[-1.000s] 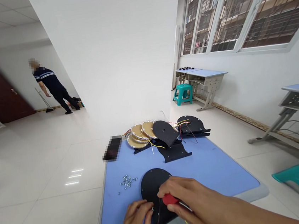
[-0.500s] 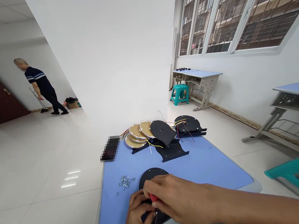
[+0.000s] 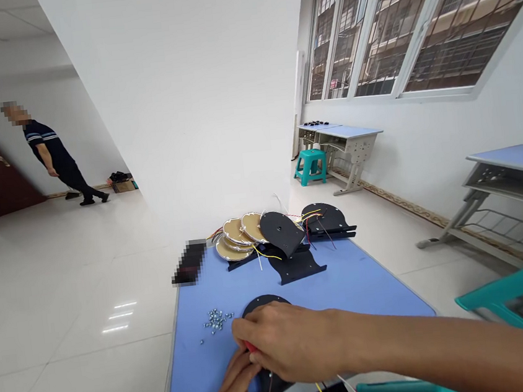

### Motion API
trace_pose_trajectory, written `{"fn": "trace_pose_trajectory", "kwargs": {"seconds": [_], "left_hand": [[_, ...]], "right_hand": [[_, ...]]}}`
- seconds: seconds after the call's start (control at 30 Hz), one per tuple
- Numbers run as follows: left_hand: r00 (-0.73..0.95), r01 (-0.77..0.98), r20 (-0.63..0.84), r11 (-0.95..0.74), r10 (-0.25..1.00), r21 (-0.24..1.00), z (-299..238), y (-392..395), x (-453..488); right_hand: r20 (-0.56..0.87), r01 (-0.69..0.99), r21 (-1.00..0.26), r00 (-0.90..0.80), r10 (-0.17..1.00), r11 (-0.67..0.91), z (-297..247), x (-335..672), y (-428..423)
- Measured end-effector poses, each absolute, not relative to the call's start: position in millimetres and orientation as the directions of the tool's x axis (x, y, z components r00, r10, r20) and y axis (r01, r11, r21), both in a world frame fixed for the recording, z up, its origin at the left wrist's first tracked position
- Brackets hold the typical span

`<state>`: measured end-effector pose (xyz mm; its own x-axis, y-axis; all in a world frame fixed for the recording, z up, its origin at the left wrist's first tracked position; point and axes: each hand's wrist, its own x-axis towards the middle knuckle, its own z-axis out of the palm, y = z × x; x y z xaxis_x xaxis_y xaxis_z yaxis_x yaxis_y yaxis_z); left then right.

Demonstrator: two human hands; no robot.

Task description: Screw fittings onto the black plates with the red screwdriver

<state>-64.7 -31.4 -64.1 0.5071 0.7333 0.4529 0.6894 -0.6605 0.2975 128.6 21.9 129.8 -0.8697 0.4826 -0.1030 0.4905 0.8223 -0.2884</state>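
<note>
At the near edge of the blue bench (image 3: 347, 302), gripping a red-handled tool (image 3: 250, 347) in the closed right hand (image 3: 283, 340), directly over the black round-topped plate (image 3: 279, 391) and hiding much of it. Reaching to the plate's left side with the left hand (image 3: 231, 389), curled close against the right; cannot tell whether pinching anything there. To the left of the plate, with silvery screws (image 3: 215, 320) heaped loosely on the bench. At the far end, with gold discs (image 3: 235, 231) piled beside black plates (image 3: 299, 268) and loose coloured wires (image 3: 270, 255).
</note>
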Motion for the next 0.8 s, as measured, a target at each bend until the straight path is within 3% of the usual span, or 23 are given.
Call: {"fn": "trace_pose_trajectory", "kwargs": {"seconds": [0.1, 0.33, 0.53, 0.8], "left_hand": [[0.513, 0.742, 0.524, -0.658, 0.68, 0.129, -77, -35, -63], [0.47, 0.811, 0.728, -0.57, 0.5, -0.132, -106, -32, -40], [0.466, 0.794, 0.781, -0.586, 0.415, -0.162, -116, -30, -38], [0.446, 0.813, 0.776, -0.564, 0.447, -0.142, -122, -32, -32]], "right_hand": [[-0.113, 0.492, -0.274, -0.869, 0.481, 0.826, 130, 126, 25], [-0.128, 0.486, -0.269, -0.874, 0.469, 0.831, 136, 127, 26], [-0.122, 0.489, -0.274, -0.872, 0.474, 0.828, 133, 130, 24], [-0.164, 0.448, -0.242, -0.893, 0.419, 0.861, 137, 130, 20]]}}
